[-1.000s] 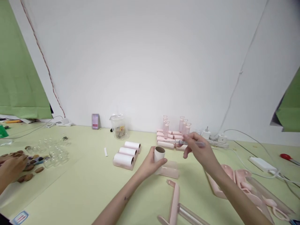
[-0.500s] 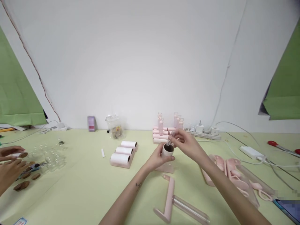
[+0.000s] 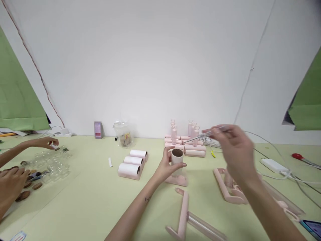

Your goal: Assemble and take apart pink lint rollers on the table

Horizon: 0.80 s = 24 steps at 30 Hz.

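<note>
My left hand (image 3: 168,164) is closed around a white paper roll (image 3: 177,163) with a brown cardboard core, held upright with its open end up. Below it lies a pink plastic piece (image 3: 178,180). My right hand (image 3: 232,144), slightly blurred, pinches metal tweezers (image 3: 200,136) whose tips point left, above and right of the roll. A pink frame with a clear tube (image 3: 184,212) lies in front of me. To the left, three white rolls (image 3: 129,170) rest side by side in pink holders.
Pink cylinders and small clear bottle-like pieces (image 3: 174,135) stand at the back. Pink parts (image 3: 229,197), white cables and a power brick (image 3: 272,166) lie on the right. Another person's hands (image 3: 46,143) work at the left among clear pieces (image 3: 54,164) and brown pieces.
My right hand has drawn back from the roll's opening, up and to the right, with the tweezers. The other person's far hand has moved right.
</note>
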### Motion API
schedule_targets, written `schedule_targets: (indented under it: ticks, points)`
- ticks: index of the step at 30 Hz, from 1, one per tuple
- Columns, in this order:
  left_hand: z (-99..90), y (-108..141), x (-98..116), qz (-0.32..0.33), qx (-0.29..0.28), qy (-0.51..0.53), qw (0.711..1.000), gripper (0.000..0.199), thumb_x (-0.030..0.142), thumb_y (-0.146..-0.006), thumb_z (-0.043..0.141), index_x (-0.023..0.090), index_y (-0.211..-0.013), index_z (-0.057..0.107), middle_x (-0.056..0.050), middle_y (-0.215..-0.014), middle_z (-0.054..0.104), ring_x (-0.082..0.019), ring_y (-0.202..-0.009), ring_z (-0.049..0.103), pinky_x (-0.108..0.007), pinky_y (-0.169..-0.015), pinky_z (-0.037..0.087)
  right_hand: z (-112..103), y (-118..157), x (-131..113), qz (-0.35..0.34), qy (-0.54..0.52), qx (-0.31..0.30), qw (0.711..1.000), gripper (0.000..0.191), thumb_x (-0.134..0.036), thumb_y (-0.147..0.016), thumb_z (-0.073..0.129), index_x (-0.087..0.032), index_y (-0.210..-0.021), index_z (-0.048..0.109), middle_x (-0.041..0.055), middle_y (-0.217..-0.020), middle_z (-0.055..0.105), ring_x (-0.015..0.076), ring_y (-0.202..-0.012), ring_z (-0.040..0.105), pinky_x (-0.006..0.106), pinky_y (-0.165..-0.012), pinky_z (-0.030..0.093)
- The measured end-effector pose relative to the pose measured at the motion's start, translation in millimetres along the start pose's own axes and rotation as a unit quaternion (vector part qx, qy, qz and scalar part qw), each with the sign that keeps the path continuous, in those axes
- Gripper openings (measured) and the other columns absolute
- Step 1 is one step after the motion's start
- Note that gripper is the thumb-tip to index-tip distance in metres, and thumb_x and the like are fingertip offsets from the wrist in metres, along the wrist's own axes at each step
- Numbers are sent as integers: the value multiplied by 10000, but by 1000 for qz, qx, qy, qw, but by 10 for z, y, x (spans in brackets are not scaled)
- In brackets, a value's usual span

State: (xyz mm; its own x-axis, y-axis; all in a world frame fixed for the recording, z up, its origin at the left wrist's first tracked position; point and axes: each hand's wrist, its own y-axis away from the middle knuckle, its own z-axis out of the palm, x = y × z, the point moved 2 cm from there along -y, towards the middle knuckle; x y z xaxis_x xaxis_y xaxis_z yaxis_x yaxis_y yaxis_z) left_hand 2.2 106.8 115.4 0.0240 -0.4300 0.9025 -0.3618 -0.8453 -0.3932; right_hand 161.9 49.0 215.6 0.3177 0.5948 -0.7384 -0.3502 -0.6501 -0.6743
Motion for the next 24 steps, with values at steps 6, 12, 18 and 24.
schedule_targets:
  ticks: [6, 12, 18, 24]
  points:
    - [-71, 51, -126, -8, -151, -268, 952, 635, 478, -593, 665, 279, -1166, 477, -72, -1081, 540, -311, -1058, 438, -423, -889, 332, -259, -17, -289, -80, -79, 111, 987, 127, -281, -727, 636, -192, -808, 595, 9, -696, 633, 160, -676, 614, 370, -735, 485]
    - [-33, 113, -240, -23, -165, -344, 924, 618, 541, -674, 564, 284, -1221, 437, -99, -1060, 535, -326, -1051, 416, -458, -896, 307, -227, 102, -381, -63, -67, 45, 995, 128, -284, -727, 625, -204, -823, 598, 23, -772, 636, 175, -732, 624, 352, -703, 512]
    - [-33, 62, -58, 25, -156, -379, 912, 522, 501, -802, 420, 286, -1273, 351, -64, -1040, 522, -232, -1002, 441, -336, -880, 344, -250, 149, -458, -41, -71, 36, 996, 124, -290, -712, 629, -208, -800, 601, 12, -755, 649, 158, -725, 628, 307, -705, 531]
    - [-60, 82, -181, 39, -194, -425, 883, 628, 566, -730, 487, 296, -1280, 349, -76, -974, 491, -257, -960, 437, -395, -848, 371, -285, 132, -440, -39, -58, 34, 997, 116, -289, -741, 613, -209, -823, 597, 9, -795, 648, 132, -737, 625, 259, -700, 529]
